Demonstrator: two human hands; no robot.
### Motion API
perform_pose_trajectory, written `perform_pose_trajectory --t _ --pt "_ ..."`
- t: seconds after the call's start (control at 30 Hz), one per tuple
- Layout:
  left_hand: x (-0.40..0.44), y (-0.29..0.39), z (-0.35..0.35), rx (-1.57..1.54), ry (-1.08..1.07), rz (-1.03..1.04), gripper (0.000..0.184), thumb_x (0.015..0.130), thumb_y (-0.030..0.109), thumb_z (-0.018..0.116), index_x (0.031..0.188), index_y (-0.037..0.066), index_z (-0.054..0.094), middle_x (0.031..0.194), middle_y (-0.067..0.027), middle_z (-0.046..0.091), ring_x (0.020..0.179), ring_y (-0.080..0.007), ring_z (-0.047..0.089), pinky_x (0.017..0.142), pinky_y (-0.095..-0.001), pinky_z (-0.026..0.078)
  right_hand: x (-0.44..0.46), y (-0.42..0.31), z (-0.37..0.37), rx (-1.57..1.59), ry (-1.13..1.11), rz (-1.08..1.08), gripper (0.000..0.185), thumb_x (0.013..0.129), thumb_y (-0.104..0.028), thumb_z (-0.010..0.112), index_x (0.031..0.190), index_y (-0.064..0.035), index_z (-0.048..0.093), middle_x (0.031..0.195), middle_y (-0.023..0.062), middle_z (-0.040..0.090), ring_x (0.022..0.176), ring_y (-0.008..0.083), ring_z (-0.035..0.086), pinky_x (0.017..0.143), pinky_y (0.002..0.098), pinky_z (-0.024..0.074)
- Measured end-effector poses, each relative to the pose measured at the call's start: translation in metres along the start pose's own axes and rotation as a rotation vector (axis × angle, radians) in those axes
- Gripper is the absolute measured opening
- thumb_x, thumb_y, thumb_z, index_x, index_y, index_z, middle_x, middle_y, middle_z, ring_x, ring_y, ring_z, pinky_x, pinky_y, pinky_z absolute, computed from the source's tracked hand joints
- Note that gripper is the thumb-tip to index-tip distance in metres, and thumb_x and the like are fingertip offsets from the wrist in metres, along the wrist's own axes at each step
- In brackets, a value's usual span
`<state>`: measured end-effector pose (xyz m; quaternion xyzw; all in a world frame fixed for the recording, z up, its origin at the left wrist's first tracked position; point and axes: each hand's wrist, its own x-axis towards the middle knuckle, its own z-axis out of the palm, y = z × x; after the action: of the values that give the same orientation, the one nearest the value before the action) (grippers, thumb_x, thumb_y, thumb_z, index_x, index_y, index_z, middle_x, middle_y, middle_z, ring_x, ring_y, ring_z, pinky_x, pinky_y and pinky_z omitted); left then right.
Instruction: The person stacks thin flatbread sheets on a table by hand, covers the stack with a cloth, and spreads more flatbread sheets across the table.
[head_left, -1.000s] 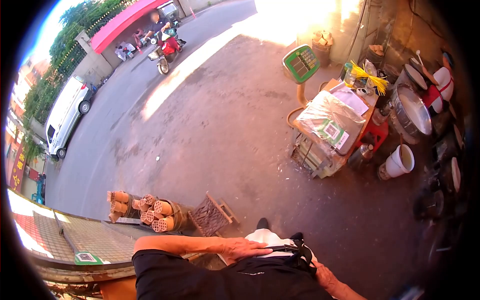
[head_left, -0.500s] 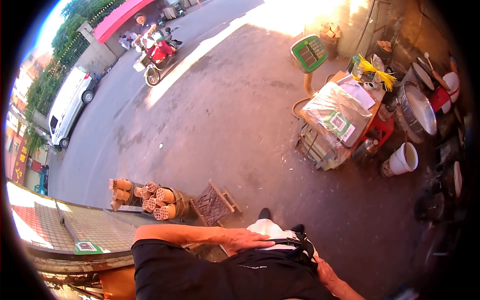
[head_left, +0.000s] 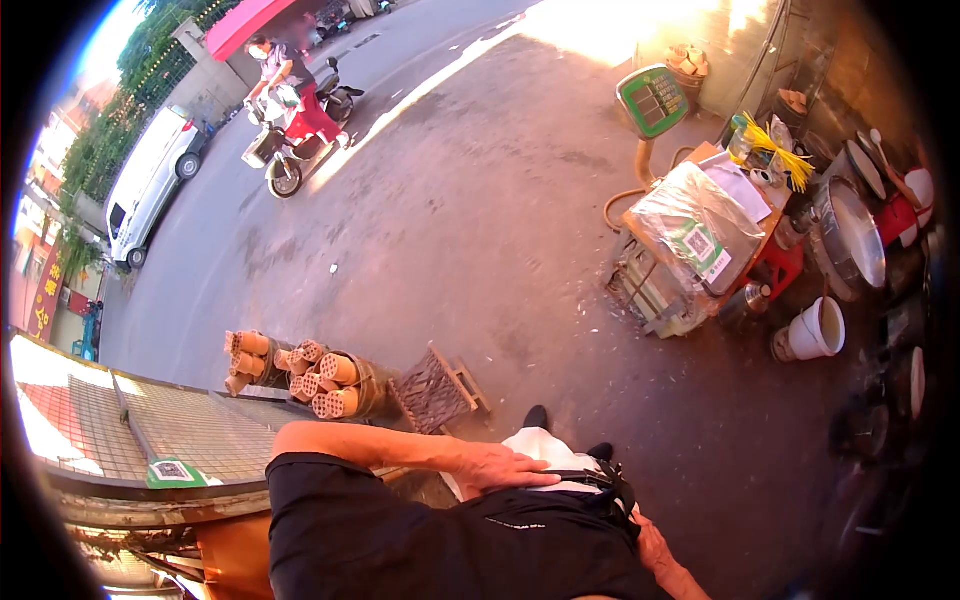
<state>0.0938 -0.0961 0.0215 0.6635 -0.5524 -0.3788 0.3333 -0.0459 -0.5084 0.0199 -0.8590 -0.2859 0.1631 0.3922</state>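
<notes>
My left hand (head_left: 505,468) lies flat at my waist, its fingers stretched out over the white clothing (head_left: 530,442) and the edge of my black shirt (head_left: 430,540). Close to its fingertips is a dark strap or belt with a buckle-like part (head_left: 608,484). On the other side of my waist, my right hand (head_left: 652,545) rests against my hip. Its fingers are partly hidden by the shirt and strap, so what they grip, if anything, cannot be made out.
Bundles of orange perforated cylinders (head_left: 335,380) stand beside a slatted wooden stand (head_left: 435,390). To the right are a scale display (head_left: 652,100), a plastic-covered table (head_left: 690,215), a white bucket (head_left: 815,330) and a large metal basin (head_left: 850,235). A person rides a scooter (head_left: 285,178) on the road.
The scooter rider has come nearer and turned more side-on. My view has shifted slightly, moving the surroundings rightward in the picture. Both hands stay at my waist.
</notes>
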Motion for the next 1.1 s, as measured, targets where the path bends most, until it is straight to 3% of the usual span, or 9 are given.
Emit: perform_pose_trajectory --t 0.17,0.27,0.37,0.67,0.83,1.1 --pt "-0.005 0.002 0.002 0.032 0.015 -0.010 0.133 0.053 0.036 0.084 0.158 0.006 0.008 0.148 -0.0361 0.031 0.136 -0.0510 0.037 0.107 -0.0514 0.040 -0.002 0.009 0.008 -0.017 0.019 -0.004 0.060 0.083 -0.011 0.064 0.138 -0.0021 0.042 0.133 0.0302 0.050 0.112 0.0454 0.058 0.089 0.0476 0.0498" --pt "-0.009 0.008 -0.002 0.085 0.042 -0.005 0.129 0.057 0.032 0.085 0.158 0.008 0.008 0.149 -0.0319 0.033 0.130 -0.0461 0.045 0.102 -0.0470 0.042 -0.005 0.014 0.013 -0.029 0.015 -0.008 0.058 0.084 -0.009 0.063 0.137 -0.0019 0.041 0.132 0.0300 0.050 0.111 0.0453 0.058 0.089 0.0474 0.0501" --pt "-0.011 0.004 0.004 0.040 0.073 0.006 0.135 0.050 0.031 0.086 0.158 0.006 0.009 0.149 -0.0346 0.031 0.136 -0.0497 0.038 0.107 -0.0511 0.040 -0.003 0.018 0.018 -0.034 0.012 -0.001 0.057 0.085 -0.007 0.061 0.137 -0.0018 0.041 0.131 0.0299 0.051 0.110 0.0451 0.059 0.089 0.0471 0.0504" --pt "-0.019 0.004 0.001 0.020 0.058 -0.002 0.133 0.050 0.031 0.087 0.158 0.010 0.012 0.152 -0.0295 0.030 0.137 -0.0477 0.037 0.107 -0.0507 0.040 0.000 0.024 0.033 -0.076 0.053 -0.011 0.050 0.088 0.002 0.055 0.136 -0.0009 0.040 0.128 0.0290 0.054 0.106 0.0440 0.061 0.086 0.0457 0.0522" --pt "-0.025 0.007 0.000 0.012 0.055 -0.028 0.132 0.051 0.031 0.087 0.158 0.011 0.013 0.152 -0.0297 0.030 0.138 -0.0467 0.037 0.108 -0.0507 0.039 -0.005 0.038 0.037 -0.083 0.037 -0.096 0.048 0.091 -0.003 0.054 0.136 -0.0012 0.041 0.131 0.0287 0.053 0.110 0.0436 0.059 0.090 0.0469 0.0496" --pt "-0.031 0.010 0.002 0.036 0.108 0.010 0.127 0.055 0.033 0.084 0.159 0.012 0.014 0.150 -0.0298 0.032 0.136 -0.0470 0.040 0.103 -0.0508 0.041 0.004 0.035 0.035 -0.030 -0.011 0.035 0.047 0.095 -0.015 0.049 0.140 -0.0027 0.041 0.137 0.0259 0.051 0.119 0.0398 0.053 0.100 0.0444 0.0419"
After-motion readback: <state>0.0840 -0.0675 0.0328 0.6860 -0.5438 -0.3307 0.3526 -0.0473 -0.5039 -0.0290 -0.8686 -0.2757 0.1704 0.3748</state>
